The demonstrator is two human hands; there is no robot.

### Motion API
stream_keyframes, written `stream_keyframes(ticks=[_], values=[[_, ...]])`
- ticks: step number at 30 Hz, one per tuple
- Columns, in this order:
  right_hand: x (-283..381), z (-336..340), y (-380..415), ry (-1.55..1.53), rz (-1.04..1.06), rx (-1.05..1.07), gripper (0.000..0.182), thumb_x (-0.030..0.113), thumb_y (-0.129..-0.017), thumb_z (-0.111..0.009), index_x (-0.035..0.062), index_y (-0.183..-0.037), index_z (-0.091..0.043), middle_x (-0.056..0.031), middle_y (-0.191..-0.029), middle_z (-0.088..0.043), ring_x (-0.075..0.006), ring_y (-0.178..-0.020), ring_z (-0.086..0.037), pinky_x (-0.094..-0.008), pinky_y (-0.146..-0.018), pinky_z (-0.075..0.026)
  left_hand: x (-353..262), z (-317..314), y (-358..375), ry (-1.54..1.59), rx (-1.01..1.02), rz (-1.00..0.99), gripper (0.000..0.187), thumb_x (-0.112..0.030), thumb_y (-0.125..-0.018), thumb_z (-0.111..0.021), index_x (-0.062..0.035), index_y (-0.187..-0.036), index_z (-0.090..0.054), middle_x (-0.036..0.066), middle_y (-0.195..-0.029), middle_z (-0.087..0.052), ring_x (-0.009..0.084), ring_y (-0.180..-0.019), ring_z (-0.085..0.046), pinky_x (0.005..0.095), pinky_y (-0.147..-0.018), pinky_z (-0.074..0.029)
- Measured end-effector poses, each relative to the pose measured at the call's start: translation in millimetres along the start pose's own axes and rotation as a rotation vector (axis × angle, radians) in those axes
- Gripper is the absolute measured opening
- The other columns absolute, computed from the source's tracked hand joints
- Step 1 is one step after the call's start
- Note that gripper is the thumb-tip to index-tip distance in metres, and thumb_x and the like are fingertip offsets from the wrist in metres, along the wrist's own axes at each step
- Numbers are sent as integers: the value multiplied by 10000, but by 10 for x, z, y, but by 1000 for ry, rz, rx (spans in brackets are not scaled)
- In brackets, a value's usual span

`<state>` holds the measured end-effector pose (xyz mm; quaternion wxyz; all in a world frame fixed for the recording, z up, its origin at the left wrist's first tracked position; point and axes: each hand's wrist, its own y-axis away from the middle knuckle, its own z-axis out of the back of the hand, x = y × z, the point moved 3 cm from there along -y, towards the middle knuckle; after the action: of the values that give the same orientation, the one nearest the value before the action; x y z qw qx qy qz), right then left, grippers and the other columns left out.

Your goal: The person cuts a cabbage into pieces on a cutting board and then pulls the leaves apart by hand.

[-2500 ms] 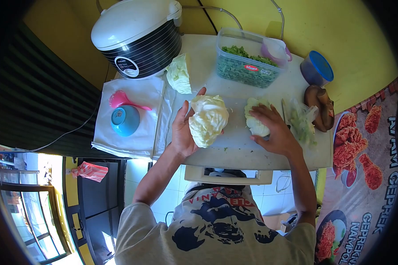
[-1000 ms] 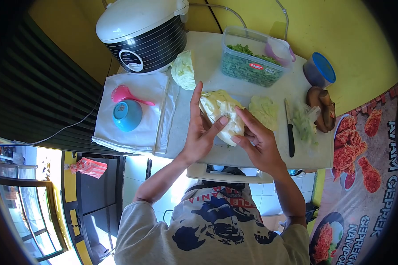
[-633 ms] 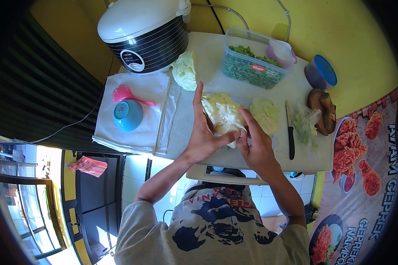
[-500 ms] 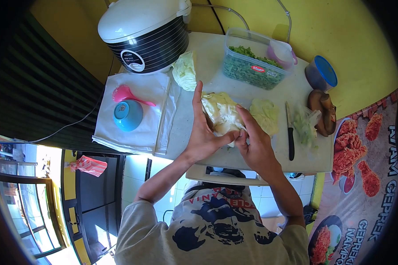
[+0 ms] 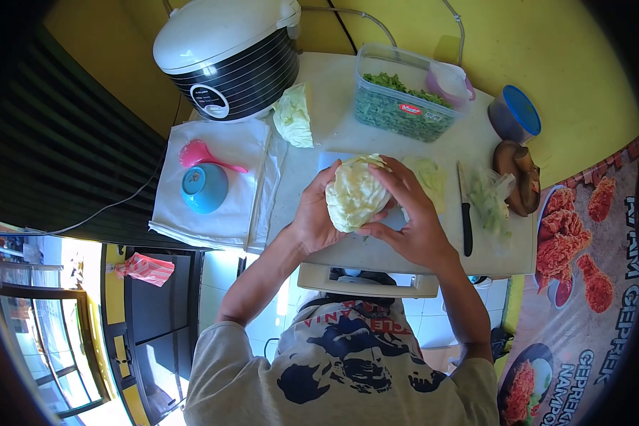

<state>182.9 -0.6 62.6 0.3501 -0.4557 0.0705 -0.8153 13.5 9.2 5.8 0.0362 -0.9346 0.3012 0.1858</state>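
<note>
A pale piece of cabbage (image 5: 356,193) is held up over the table between both hands. My left hand (image 5: 314,213) cups it from the left and below. Across its right side curl the fingers and thumb of my right hand (image 5: 410,220). Under the hands, a white cutting board (image 5: 334,157) shows only in part. Loose cabbage leaves (image 5: 430,179) lie just right of my right hand. Farther right rests a knife (image 5: 466,213) with a black handle. Another cabbage wedge (image 5: 293,117) sits behind my left hand, near the rice cooker.
At the back left stands a rice cooker (image 5: 227,67). A clear tub of chopped greens (image 5: 401,113) holds a pinkish cup. On white paper lie a blue bowl (image 5: 204,188) and a pink rice scoop (image 5: 199,153). A plastic bag (image 5: 491,199) and blue-lidded container (image 5: 515,115) are at right.
The cabbage piece has been turned, now showing its rounded outer side. My left fingers have folded in around it, and my right hand has spread wider across its right side.
</note>
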Motion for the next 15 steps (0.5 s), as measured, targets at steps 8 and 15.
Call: stream_keyframes(ticks=[8, 15], values=[[-112, 31, 48, -88, -255, -248, 591, 260, -804, -848, 70, -1307, -602, -85, -1136, -613, -181, -948, -626, -291, -718, -522, 97, -85, 16, -581, 55, -176, 935, -778, -952, -273, -85, -1580, -240, 114, -1571, -376, 249, -1484, -312, 452, -1228, -229], [12, 85, 24, -2, -291, -124, 602, 234, -863, -791, 61, -1385, -545, -157, -1191, -597, -251, -1009, -643, -352, -784, -547, 40, -143, -1, -669, 29, -241, 935, -684, -966, -468, -90, -1608, -139, 127, -1549, -366, 252, -1453, -356, 413, -1195, -297]])
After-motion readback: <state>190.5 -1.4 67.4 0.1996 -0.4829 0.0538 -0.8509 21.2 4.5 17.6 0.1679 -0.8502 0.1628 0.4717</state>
